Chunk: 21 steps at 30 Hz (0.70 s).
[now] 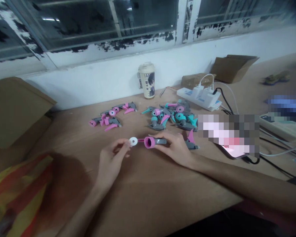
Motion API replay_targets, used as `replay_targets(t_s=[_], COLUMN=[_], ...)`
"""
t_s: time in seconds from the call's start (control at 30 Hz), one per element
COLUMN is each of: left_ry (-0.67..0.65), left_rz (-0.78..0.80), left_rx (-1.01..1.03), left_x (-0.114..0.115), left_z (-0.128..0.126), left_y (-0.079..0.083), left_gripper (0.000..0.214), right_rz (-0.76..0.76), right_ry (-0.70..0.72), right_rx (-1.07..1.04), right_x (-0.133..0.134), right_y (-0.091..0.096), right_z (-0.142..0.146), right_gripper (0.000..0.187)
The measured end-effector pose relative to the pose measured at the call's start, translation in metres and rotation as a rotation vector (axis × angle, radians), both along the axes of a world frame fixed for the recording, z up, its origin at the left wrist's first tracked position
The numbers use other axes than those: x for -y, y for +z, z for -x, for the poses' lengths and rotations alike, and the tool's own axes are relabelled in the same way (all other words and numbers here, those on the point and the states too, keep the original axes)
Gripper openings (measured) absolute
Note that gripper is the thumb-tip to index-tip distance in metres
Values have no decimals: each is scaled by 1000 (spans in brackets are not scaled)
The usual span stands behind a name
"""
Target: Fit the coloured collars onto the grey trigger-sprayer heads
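Between the thumb and fingers of my left hand [114, 154] is a white washer [133, 141] with a hole in its middle. Just to its right, my right hand [175, 146] grips a grey and pink spray trigger head [149, 142], its threaded pink collar facing the washer. A gap separates the washer from the collar. Another pink and grey trigger head [192, 141] shows partly behind my right hand. Farther back lie a group of pink and grey trigger heads [111, 121] on the left and a pile of teal, pink and grey ones [170, 115] on the right.
A coffee cup [147, 80] stands by the wall. To the right are a white power strip [199, 97] with cables, a partly blurred phone [234, 151] and a brown box [233, 67]. Cardboard [17, 112] and a red-yellow bag [22, 194] are at the left.
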<state>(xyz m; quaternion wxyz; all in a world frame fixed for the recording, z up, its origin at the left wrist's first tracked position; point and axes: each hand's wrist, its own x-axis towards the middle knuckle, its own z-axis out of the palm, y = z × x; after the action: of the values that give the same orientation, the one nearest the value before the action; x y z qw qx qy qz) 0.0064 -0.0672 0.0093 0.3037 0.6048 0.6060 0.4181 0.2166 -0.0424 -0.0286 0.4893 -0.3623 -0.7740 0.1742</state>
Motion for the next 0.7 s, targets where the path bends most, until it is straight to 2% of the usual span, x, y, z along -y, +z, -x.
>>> replay_targets(t_s=[0.1,0.23,0.4,0.7], left_ry=[-157,-265,-258,-164], left_rz=[110,133,65,-177], left_rx=[187,159,58,-137], left_x=[0,7,10,16], left_z=[-1,-11,-13,-16], left_y=[4,6,0,-11], left_gripper=[19,16,14,10], right_rz=[79,122,140,160], right_ry=[49,118,178,192], right_rx=[-65,-92,-116,-124], right_x=[1,4,8,8], right_y=[-1,-2,-1,-4], right_z=[2,6,8,8], right_gripper=[21,22,22,20])
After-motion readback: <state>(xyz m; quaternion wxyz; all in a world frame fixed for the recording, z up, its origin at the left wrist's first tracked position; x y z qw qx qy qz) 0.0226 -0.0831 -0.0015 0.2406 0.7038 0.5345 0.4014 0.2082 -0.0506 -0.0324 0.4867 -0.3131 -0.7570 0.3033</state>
